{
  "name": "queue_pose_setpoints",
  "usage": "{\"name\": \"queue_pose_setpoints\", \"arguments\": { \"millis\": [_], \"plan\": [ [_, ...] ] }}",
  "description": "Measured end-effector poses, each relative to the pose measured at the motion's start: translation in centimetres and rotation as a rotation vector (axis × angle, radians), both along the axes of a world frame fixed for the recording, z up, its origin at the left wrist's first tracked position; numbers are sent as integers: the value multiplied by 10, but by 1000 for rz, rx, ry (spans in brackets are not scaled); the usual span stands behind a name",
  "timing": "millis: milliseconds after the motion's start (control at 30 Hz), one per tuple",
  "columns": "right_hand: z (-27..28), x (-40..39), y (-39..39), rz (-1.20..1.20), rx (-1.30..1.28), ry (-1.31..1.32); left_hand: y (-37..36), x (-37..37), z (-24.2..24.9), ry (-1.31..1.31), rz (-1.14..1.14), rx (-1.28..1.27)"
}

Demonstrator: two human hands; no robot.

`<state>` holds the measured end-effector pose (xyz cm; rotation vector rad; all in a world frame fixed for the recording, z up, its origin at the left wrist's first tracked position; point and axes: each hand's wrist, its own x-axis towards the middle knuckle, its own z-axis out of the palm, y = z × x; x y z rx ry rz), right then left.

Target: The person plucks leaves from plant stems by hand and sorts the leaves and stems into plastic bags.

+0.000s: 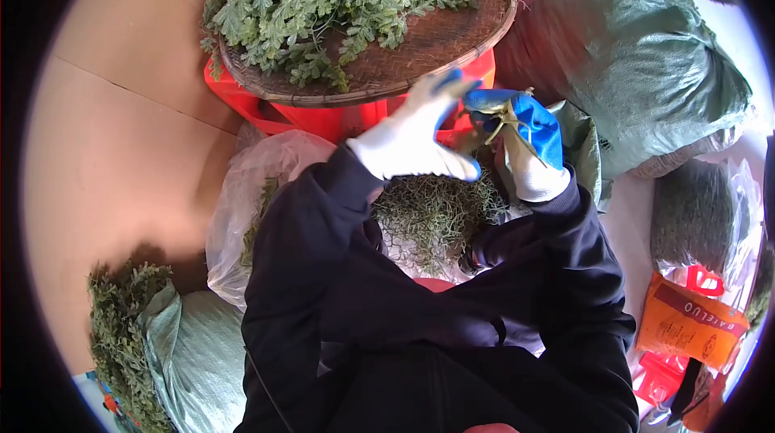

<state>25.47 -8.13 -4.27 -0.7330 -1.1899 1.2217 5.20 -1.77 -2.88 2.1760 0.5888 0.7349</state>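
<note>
My left hand, in a white glove with blue fingertips, is raised with its thumb and fingers spread and nothing in its grasp. Right beside it, my right hand, in a blue-palmed white glove, is closed around some thin yellow-green stems. Below both hands, between the knees, lies a tangled heap of wiry green plant strands. Beyond the hands is a round woven tray bearing a pile of pale green leafy sprigs.
Large green woven sacks stand at the right. An orange bag lies lower right. On the left are a clear plastic bag and a pale green sack beside leafy sprigs. Red material shows under the tray.
</note>
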Motion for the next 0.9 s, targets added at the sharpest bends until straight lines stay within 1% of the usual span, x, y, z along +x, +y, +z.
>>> {"name": "queue_pose_setpoints", "arguments": {
  "millis": [33, 100, 133, 167, 200, 233, 267, 300, 333, 367, 400, 467, 500, 533, 600, 633, 667, 700, 733, 767, 800, 833, 867, 900],
  "plan": [
    [13, -12, -2, -35, 30, 18, -6, 11, -9, -24, -25, -133],
    [15, -10, -4, 4, 6, 130, -18, 33, -23, -79, -51, -399],
    [16, -10, -5, 28, -6, 186, -19, 38, -26, -89, -20, -419],
    [19, -11, -5, -77, -84, 285, -19, 36, -27, -41, -63, -522],
    [20, 0, 1, -89, -109, 262, -20, 36, -18, 7, -109, -625],
    [33, 3, 7, -294, -271, 392, -22, 36, -8, 57, -160, -727],
    [44, 7, 12, -503, -433, 519, -25, 37, 3, 71, -163, -812],
    [28, 38, 17, -206, -389, 597, -29, 37, 17, 86, -169, -894],
    [29, 45, 19, -143, -446, 627, -33, 39, 30, 104, -177, -976],
    [31, 47, 16, -136, -493, 684, -40, 41, 42, 193, -146, -889],
    [34, 46, 14, -124, -545, 738, -44, 47, 8, 35, -193, -646],
    [29, 48, 14, -121, -610, 753, -59, 46, -3, 280, 12, -201],
    [26, 48, 13, -123, -640, 764, -62, 40, -6, 395, -104, -65],
    [22, 63, 12, -191, -528, 726, -66, 34, -9, 484, -222, 78],
    [12, 138, 9, -307, -308, 645, -75, 5, 27, 732, -598, 8],
    [9, 170, 10, -357, -197, 606, -84, -11, 42, 678, -712, -203],
    [16, 161, 14, -456, -190, 602, -90, -30, 51, 617, -809, -404],
    [24, 152, 17, -555, -186, 594, -92, -64, 52, 435, -524, -416],
    [38, 112, 7, -713, -314, 615, -94, -99, 50, 250, -240, -427],
    [32, 87, 6, -712, -445, 261, -102, -125, 46, 37, 241, -510],
    [-3, 106, 4, -279, -305, -225, -116, -150, 43, -159, 730, -568],
    [-7, 83, -1, -140, -86, -546, -117, -178, 30, -216, 1161, -458],
    [0, 54, 1, -11, 193, -848, -115, -201, 15, -184, 1391, -264],
    [11, 25, 0, 81, 44, -970, -113, -224, 1, -134, 1633, -82]
  ]
}}
